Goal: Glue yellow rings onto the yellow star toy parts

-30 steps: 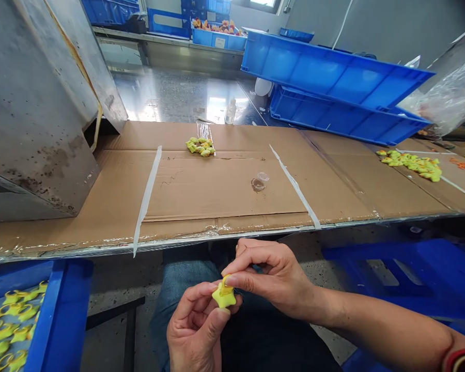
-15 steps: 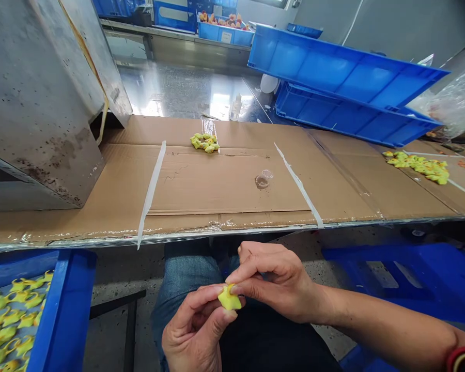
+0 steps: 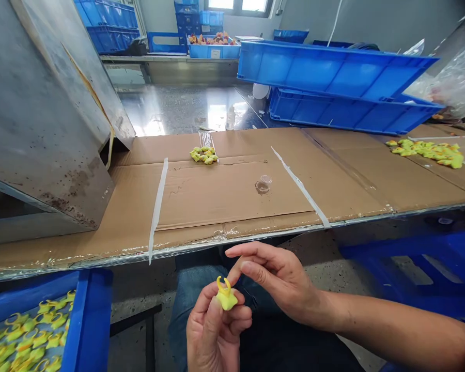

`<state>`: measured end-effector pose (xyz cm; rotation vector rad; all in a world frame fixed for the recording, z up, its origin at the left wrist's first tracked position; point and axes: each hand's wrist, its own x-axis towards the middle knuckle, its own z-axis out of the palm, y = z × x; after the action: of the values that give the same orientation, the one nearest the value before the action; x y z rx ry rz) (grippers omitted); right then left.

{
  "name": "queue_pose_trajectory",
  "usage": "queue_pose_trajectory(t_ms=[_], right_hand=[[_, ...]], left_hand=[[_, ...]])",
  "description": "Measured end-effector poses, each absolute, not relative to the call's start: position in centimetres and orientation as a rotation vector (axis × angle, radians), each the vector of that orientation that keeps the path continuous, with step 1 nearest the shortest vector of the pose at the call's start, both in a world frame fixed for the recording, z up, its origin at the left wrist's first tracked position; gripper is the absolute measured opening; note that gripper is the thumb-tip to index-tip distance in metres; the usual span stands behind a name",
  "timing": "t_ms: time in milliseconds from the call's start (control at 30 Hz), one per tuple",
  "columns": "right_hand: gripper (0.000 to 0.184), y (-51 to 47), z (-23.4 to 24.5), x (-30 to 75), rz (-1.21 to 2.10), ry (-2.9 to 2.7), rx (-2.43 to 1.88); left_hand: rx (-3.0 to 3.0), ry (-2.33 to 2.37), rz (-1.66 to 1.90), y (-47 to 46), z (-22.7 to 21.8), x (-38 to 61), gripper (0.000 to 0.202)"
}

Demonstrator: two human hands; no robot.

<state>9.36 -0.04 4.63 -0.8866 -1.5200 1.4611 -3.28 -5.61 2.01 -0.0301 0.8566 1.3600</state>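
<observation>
My left hand point(image 3: 219, 330) pinches a small yellow-green star-shaped piece point(image 3: 227, 299) between thumb and fingers, above my lap. A darker yellow, open-ended curved band stands up from it, like a split ring. Just to the right, my right hand point(image 3: 279, 279) is open, its fingers and thumb apart and nothing in them. Its lower fingertips are close behind the piece; whether they touch it I cannot tell. Many similar pieces with curved bands point(image 3: 39, 338) lie in a blue tray point(image 3: 87, 320) at the lower left.
Cardboard point(image 3: 225, 196) covers the bench, with white tape strips point(image 3: 159, 201). On it are a cluster of yellow-green pieces point(image 3: 204, 154), a small clear cup point(image 3: 263, 184) and a larger pile point(image 3: 428, 152). Blue crates point(image 3: 333, 72) stand behind; a metal housing point(image 3: 54, 134) borders the left.
My right hand has let go of the star-shaped piece and opened, drawing slightly away. My left hand has moved right and turned the piece so its curved band shows upright. The camera view has tilted up.
</observation>
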Motion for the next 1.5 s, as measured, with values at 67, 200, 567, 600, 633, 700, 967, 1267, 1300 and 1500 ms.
queue_pose_trajectory(t_ms=[67,200,567,600,633,700,967,1267,1300,1500], right_hand=[[0.019,-0.3,4.5,9.3,1.501,-1.484,-0.874],[0.017,-0.6,4.2,9.5,1.466,-1.529,-0.855],[0.022,0.9,4.4,10.5,0.783,-2.108,-0.312],[0.022,1.0,4.4,10.5,0.795,-2.1,-0.306],[0.024,1.0,4.3,10.6,0.826,-2.08,-0.314],[0.028,0.8,4.1,10.7,0.891,-2.004,-0.376],[0.037,-1.8,2.9,10.6,0.838,-1.931,-0.586],[0.034,-2.1,3.0,10.3,0.673,-2.071,-0.557],[0.032,-2.1,3.1,10.4,0.655,-2.092,-0.548],[0.028,-1.6,3.3,10.6,0.547,-2.162,-0.441]], left_hand=[[-0.039,0.801,1.322,-5.6,2.0,-3.4,0.029],[-0.037,0.7,1.257,-5.8,1.6,-3.7,0.025],[-0.064,0.641,1.176,-6.6,1.3,-3.9,0.022],[-0.039,0.675,1.204,-6.5,1.5,-3.9,0.022],[0.0,0.711,1.249,-6.4,1.7,-3.8,0.024],[0.091,0.8,1.381,-6.1,2.0,-3.7,0.029],[0.656,1.327,1.922,-6.3,1.3,-2.7,0.026],[1.299,1.304,1.95,-6.6,-0.7,-4.4,0.025],[1.33,1.315,1.944,-6.7,-0.8,-4.4,0.025],[1.416,1.366,1.903,-7.2,-1.2,-4.4,0.029]])
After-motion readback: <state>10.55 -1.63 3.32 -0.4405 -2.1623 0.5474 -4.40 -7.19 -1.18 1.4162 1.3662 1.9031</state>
